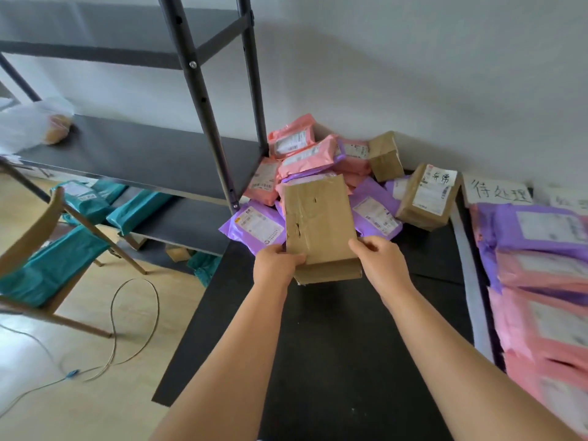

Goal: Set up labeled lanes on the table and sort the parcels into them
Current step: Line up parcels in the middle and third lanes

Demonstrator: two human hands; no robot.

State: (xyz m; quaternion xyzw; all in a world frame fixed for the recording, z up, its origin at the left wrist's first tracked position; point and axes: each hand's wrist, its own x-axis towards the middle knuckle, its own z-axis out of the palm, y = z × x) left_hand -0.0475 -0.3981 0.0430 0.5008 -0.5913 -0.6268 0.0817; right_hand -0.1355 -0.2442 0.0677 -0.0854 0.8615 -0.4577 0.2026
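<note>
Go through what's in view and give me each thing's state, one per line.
Brown parcel: held at its near end by both hands.
Left hand: grips its left corner.
Right hand: grips its right edge.
Far pile: heaped loosely against the wall.
Right stack: pink and purple parcels, piled together.
Paper label: handwritten, beyond that stack.

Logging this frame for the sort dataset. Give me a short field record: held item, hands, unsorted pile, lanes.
held: brown parcel above the black table
left hand: grips its lower left corner
right hand: grips its lower right edge
far end: unsorted pile of pink, purple and brown parcels, by the wall
divider: white strip
right lane: handwritten label, pink and purple mailers stacked
</note>
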